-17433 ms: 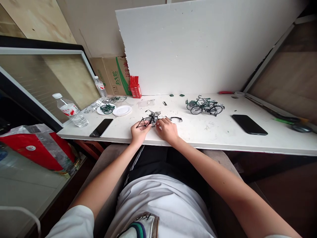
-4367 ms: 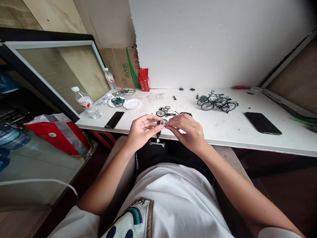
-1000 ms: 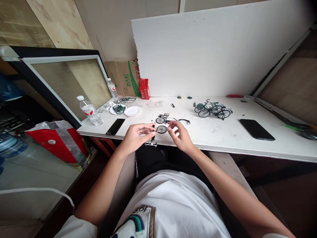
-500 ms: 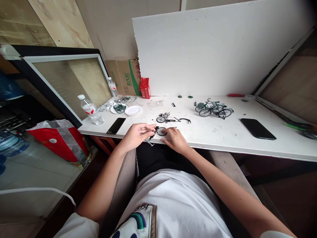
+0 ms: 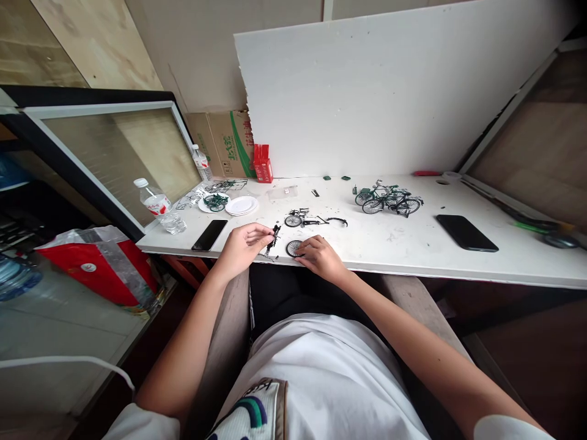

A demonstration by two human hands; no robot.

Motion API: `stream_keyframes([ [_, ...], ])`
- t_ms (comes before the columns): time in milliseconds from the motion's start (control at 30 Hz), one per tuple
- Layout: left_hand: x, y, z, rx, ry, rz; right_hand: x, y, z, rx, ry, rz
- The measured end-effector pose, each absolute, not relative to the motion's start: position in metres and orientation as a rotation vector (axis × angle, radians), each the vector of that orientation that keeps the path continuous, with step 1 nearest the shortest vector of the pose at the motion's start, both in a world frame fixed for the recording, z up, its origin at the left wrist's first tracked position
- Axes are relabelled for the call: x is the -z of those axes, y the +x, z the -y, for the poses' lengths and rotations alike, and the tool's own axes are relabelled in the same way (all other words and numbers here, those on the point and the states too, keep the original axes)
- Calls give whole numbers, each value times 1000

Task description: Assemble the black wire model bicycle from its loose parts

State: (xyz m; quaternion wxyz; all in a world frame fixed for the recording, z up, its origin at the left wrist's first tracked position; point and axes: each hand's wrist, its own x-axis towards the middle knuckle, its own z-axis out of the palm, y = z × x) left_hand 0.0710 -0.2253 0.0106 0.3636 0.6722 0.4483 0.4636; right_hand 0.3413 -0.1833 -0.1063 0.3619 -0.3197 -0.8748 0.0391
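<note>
Near the table's front edge, my left hand (image 5: pixel 242 247) is closed with thumb and fingers on a dark model bicycle frame (image 5: pixel 274 240), which is held tilted. A short gap to the right, my right hand (image 5: pixel 321 258) pinches a small black spoked wheel (image 5: pixel 292 247) at its right side. The wheel and the frame are apart. Just beyond them lie another wheel (image 5: pixel 292 220) with small parts beside it and a thin black bicycle part (image 5: pixel 337 220). Farther right, a black model bicycle (image 5: pixel 389 205) stands in front of a green model bicycle (image 5: pixel 362 197).
A black phone (image 5: pixel 210 235) and a water bottle (image 5: pixel 161 208) are left of my hands. White plates (image 5: pixel 243 206) lie behind, one with green parts (image 5: pixel 215 201). A red box (image 5: pixel 263 165) stands at the back. Another phone (image 5: pixel 466 233) lies to the right.
My left hand has drawn the bicycle frame leftward, so a gap now shows between it and the wheel. My right hand is still at the wheel. The view has shifted slightly.
</note>
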Motion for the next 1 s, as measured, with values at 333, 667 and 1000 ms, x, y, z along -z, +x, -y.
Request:
stream_keyframes([
  [333, -16, 66, 228, -1127, 1666, -1091, 114, 336, 189, 38, -888, 2259],
  [667, -16, 65, 228, -1149, 1645, -1081, 111, 337, 187, -234, -1013, 1984],
  [1000, -16, 66, 228, -1179, 1623, -1067, 113, 335, 180, -533, -1065, 1516],
])
